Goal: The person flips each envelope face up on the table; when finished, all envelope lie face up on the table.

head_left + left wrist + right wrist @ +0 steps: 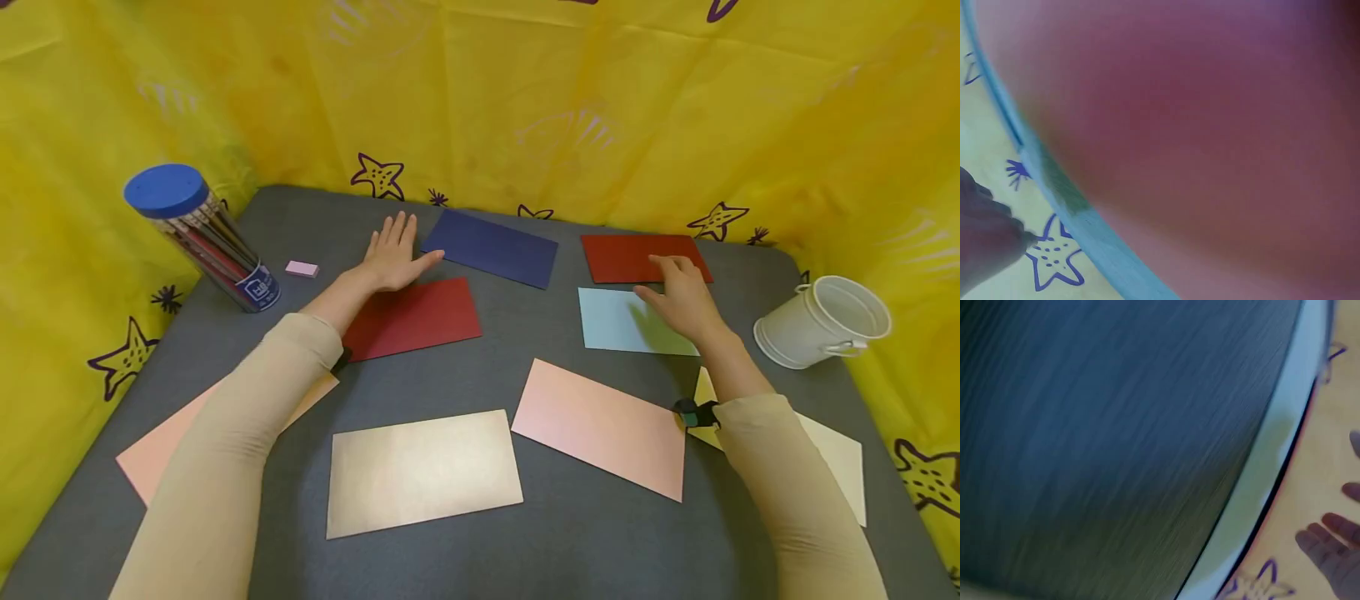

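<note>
My left hand (393, 250) lies flat with straight fingers on the grey table (525, 333), its palm at the top edge of a dark red card (420, 321) and its thumb beside a navy card (491, 247). My right hand (675, 292) rests with relaxed fingers on a light blue card (611, 321), its fingertips reaching the near edge of a second dark red card (622, 254). Neither hand holds anything. The left wrist view is a red blur with a fingertip (988, 250) at lower left. In the blurred right wrist view, fingers (1335, 553) show at the right.
A clear pencil canister (206, 242) with a blue lid leans at far left, a pink eraser (302, 268) beside it. A white bucket (821, 321) stands at right. Pink (603, 425), gold (420, 471), peach (157, 454) and cream (836, 454) cards lie nearer me. Yellow cloth walls surround the table.
</note>
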A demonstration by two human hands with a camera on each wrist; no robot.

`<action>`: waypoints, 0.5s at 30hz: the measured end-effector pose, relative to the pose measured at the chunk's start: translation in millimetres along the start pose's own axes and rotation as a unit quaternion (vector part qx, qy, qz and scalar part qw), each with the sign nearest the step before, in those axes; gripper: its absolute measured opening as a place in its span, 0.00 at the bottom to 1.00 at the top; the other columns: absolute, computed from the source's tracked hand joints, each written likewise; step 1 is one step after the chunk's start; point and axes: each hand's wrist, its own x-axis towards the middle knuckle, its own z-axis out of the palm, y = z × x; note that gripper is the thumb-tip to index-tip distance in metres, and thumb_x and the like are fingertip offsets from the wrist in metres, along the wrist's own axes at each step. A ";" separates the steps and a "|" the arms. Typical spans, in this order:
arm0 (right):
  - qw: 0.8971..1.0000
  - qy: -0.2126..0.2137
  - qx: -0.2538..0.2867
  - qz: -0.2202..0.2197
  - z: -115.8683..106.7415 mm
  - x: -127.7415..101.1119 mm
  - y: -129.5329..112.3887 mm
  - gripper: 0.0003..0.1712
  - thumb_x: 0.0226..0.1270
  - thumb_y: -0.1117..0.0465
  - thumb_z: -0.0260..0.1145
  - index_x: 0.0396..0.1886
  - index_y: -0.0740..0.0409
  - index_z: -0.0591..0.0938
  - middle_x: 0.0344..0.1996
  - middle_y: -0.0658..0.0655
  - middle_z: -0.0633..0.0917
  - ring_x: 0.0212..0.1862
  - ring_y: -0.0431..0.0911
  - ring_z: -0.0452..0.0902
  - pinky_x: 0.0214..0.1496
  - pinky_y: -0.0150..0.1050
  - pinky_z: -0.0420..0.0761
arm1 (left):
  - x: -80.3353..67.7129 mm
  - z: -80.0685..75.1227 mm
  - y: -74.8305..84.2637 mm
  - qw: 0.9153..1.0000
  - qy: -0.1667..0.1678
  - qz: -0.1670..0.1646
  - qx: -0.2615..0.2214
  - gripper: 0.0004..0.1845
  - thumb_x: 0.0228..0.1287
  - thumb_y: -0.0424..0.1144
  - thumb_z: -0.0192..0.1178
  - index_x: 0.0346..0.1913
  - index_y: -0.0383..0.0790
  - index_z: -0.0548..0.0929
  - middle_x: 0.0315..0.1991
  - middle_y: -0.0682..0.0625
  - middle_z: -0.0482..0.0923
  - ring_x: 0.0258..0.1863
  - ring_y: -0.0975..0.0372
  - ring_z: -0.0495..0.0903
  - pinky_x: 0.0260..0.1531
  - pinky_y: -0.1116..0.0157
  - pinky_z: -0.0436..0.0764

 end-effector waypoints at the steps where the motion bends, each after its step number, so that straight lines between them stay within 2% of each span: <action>1: 1.000 0.005 0.022 0.001 1.1 1.1 -5.3 0.37 0.73 0.52 0.60 0.74 0.66 0.61 0.72 0.76 0.60 0.72 0.72 0.53 0.69 0.71 0.59 | 1.6 -1.7 3.1 0.999 -0.005 0.000 -0.032 0.50 0.72 0.70 0.32 0.78 0.37 0.30 0.80 0.39 0.23 0.80 0.44 0.25 0.79 0.43 0.32; 4: 0.996 0.002 0.085 0.020 3.1 6.2 -21.9 0.33 0.72 0.54 0.61 0.70 0.66 0.67 0.68 0.72 0.68 0.67 0.67 0.62 0.67 0.65 0.66 | 5.9 -7.7 14.7 0.990 -0.021 -0.010 -0.138 0.48 0.74 0.67 0.33 0.78 0.34 0.33 0.81 0.38 0.28 0.81 0.45 0.29 0.80 0.46 0.36; 7: 0.984 -0.029 0.168 0.050 5.0 13.3 -38.9 0.31 0.74 0.53 0.59 0.71 0.63 0.67 0.70 0.68 0.69 0.64 0.64 0.70 0.67 0.60 0.71 | 9.9 -13.0 26.1 0.973 -0.032 -0.034 -0.228 0.47 0.74 0.67 0.32 0.79 0.36 0.36 0.81 0.40 0.33 0.82 0.48 0.35 0.80 0.48 0.41; 10: 0.962 -0.061 0.255 0.072 10.2 22.7 -54.4 0.32 0.75 0.54 0.57 0.72 0.63 0.66 0.71 0.66 0.68 0.64 0.63 0.72 0.69 0.56 0.73 | 13.8 -16.4 33.7 0.953 -0.032 -0.061 -0.294 0.45 0.73 0.68 0.32 0.80 0.39 0.40 0.82 0.43 0.38 0.82 0.50 0.40 0.80 0.49 0.45; 15: 0.922 -0.082 0.364 0.099 21.9 40.2 -75.4 0.33 0.77 0.55 0.53 0.74 0.67 0.61 0.72 0.68 0.64 0.67 0.61 0.68 0.74 0.53 0.69 | 19.8 -16.9 36.8 0.926 -0.016 -0.084 -0.367 0.43 0.74 0.66 0.34 0.80 0.41 0.45 0.82 0.46 0.40 0.82 0.52 0.41 0.81 0.51 0.45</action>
